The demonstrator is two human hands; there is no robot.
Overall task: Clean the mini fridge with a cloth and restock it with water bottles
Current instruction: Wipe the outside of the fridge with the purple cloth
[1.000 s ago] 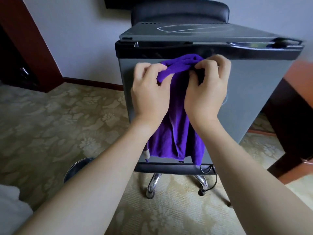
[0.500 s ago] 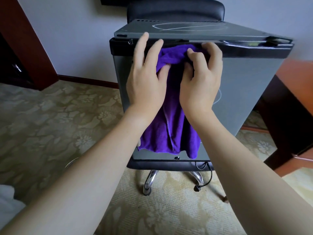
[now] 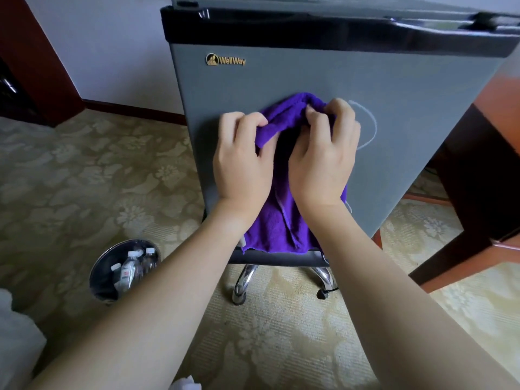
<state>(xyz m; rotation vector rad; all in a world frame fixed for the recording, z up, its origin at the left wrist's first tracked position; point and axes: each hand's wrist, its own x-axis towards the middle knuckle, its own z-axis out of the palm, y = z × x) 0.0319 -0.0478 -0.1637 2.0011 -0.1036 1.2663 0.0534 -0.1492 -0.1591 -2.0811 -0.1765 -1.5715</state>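
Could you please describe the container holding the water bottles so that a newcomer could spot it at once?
Start at the grey mini fridge, then drop to the patterned carpet on its left. There stands a round shiny metal bin with white-capped water bottles inside, the only container on the floor.

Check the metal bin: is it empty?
No, the metal bin on the carpet holds several water bottles with white caps.
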